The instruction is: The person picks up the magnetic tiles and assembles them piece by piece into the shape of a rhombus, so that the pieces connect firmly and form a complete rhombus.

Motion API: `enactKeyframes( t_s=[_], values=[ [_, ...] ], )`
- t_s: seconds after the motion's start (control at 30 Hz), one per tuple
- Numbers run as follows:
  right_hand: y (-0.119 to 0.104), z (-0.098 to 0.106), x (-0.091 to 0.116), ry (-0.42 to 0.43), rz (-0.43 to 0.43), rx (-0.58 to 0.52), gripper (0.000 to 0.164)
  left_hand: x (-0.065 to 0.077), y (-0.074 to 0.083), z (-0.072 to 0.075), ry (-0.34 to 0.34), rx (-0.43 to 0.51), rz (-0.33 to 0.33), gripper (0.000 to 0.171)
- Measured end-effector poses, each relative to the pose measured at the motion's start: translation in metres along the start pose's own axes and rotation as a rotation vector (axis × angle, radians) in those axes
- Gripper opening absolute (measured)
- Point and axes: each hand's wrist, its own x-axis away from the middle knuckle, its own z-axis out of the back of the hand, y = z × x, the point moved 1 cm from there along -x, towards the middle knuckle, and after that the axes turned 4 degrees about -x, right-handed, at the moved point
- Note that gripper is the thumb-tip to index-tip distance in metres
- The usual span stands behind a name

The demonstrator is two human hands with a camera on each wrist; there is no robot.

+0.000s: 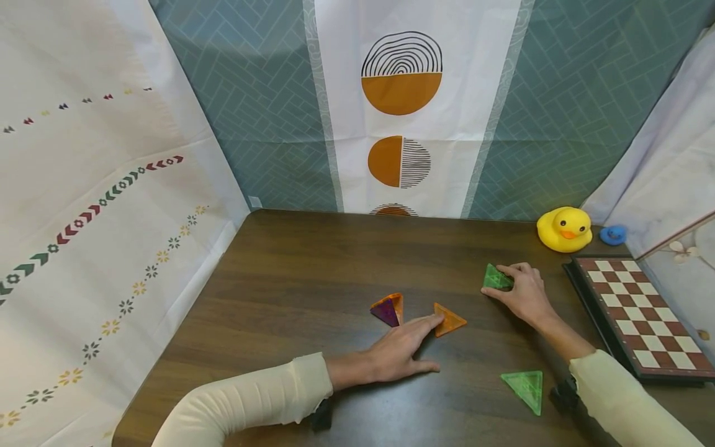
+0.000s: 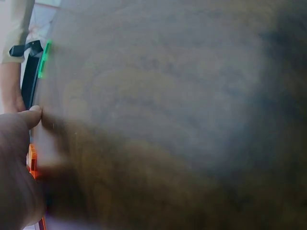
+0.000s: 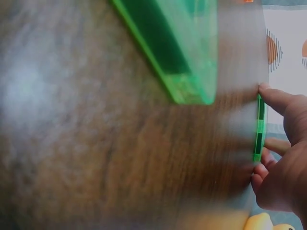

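Note:
My left hand (image 1: 393, 351) reaches across the table with extended fingers, their tips on a translucent orange triangular tile (image 1: 449, 320) lying flat. Its thumb points off to the right, apart from the tile. Just beyond the left hand sits a piece (image 1: 389, 310) of orange and purple triangles, one leaning over the other. My right hand (image 1: 525, 292) pinches a green triangular tile (image 1: 496, 277) between thumb and fingers at its edges; the right wrist view shows this tile (image 3: 259, 127) edge-on at the tabletop. A second green triangular tile (image 1: 526, 388) lies nearer, between both forearms.
A checkered game board (image 1: 642, 313) with a dark frame lies at the table's right side. Behind it stand a yellow rubber duck (image 1: 564, 230) and a small blue object (image 1: 613, 235). Patterned cloths hang behind the brown table (image 1: 279, 267) and along its sides.

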Motion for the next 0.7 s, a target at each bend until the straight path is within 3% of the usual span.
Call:
enactKeyframes(
  t_s=[0.37,0.53,0.7],
  values=[
    [-0.0019,0.0037,-0.003,0.025,0.022,-0.062,0.067,0.0001,0.0003,-0.0013,0.003,-0.001,-0.004,0.093],
    [-0.0043,0.0053,-0.0044,0.046,-0.01,-0.1,0.066,-0.0003,0.0005,-0.0012,0.003,-0.007,-0.005,0.094],
    [-0.0037,0.0067,-0.0037,0.089,-0.017,-0.108,0.054,-0.0007,0.0001,-0.0016,0.001,-0.02,0.001,0.094]
  ],
)
